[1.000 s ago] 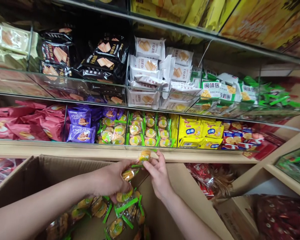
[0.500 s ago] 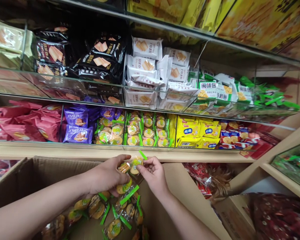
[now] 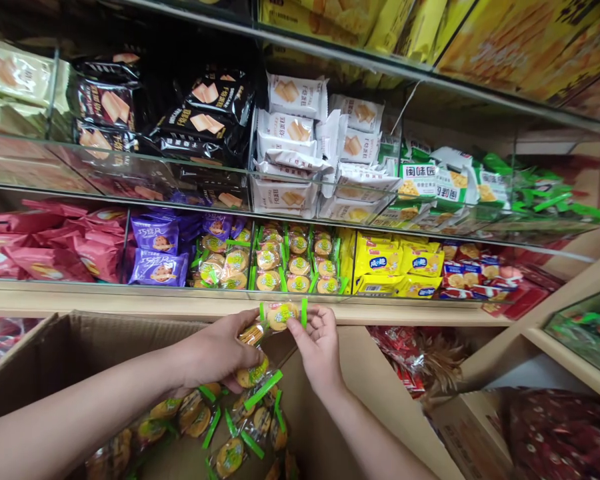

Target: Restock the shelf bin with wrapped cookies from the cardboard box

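My left hand (image 3: 217, 353) is closed around a few cookie packets (image 3: 253, 372), clear wrappers with green ends and round biscuits inside. Pinched between the thumb and fingers of my right hand (image 3: 320, 343) is another cookie packet (image 3: 281, 315), its printed face toward me and its green ends upright. Both hands are over an open cardboard box (image 3: 350, 373), just below the shelf edge. Loose cookie packets (image 3: 230, 456) of the same kind lie in the box, partly hidden by my left forearm. Matching packets (image 3: 299, 265) stand in rows on the lower shelf straight ahead.
A glass front (image 3: 180, 291) runs along the lower shelf. Purple packets (image 3: 158, 267) stand left of the cookie rows, yellow packets (image 3: 379, 259) to the right. Above is a shelf of white packets (image 3: 291, 127) and black packets (image 3: 207, 120). Another carton (image 3: 473, 433) stands at lower right.
The packet in my right hand has turned from slanted to level, its face now fully showing. My right hand has shifted slightly right and up; the left hand keeps its hold.
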A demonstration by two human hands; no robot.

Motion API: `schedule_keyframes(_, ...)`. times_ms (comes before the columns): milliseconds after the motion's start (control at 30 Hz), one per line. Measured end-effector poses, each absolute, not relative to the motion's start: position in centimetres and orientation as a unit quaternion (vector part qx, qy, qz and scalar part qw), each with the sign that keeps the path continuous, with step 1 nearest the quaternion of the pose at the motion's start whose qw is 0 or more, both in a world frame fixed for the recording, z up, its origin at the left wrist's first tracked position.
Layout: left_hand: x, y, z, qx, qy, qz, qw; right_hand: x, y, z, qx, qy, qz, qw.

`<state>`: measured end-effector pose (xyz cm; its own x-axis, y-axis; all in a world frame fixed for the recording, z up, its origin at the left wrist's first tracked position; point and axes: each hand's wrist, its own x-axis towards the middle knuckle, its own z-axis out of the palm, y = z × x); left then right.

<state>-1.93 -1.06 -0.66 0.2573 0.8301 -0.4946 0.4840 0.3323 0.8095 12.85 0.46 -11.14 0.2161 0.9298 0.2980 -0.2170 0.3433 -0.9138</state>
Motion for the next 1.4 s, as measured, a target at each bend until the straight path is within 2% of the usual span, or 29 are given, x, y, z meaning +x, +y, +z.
schedule_keyframes(233, -1.6, -1.6, -1.3, 0.591, 0.555, 0.134, 0.57, 12.3, 0.1, -11.9, -0.376, -0.519, 0.449, 0.623)
schedule_keyframes(533, -1.2, -1.9, -1.8, 0.586, 0.601, 0.113, 0.531, 11.9, -0.5, -13.3, -0.436, -0.559, 0.393, 0.586)
schedule_keyframes(700, -1.4, -1.7, -1.9, 0.582, 0.605, 0.113, 0.531, 11.9, -0.7, -12.8, -0.444, -0.573, 0.375, 0.578)
schedule_keyframes(867, -1.1, -1.9, -1.1, 0.56, 0.603, 0.118, 0.555, 12.0, -0.8, -12.6, -0.434, -0.553, 0.391, 0.594)
schedule_keyframes(1167, -1.1, -1.9, -0.8, 0.592, 0.596, 0.113, 0.531, 12.1, -0.4, -11.8, -0.41, -0.538, 0.441, 0.59)
schedule_keyframes(1267, -1.4, -1.9, -0.7, 0.6, 0.579, 0.138, 0.535, 13.5, 0.4, -10.0, -0.412, -0.568, 0.386, 0.598)
schedule_keyframes(1400, -1.7, -2.1, -1.0, 0.606, 0.578, 0.161, 0.522, 16.7, 2.9, -6.0, -0.486, -0.615, 0.172, 0.597)
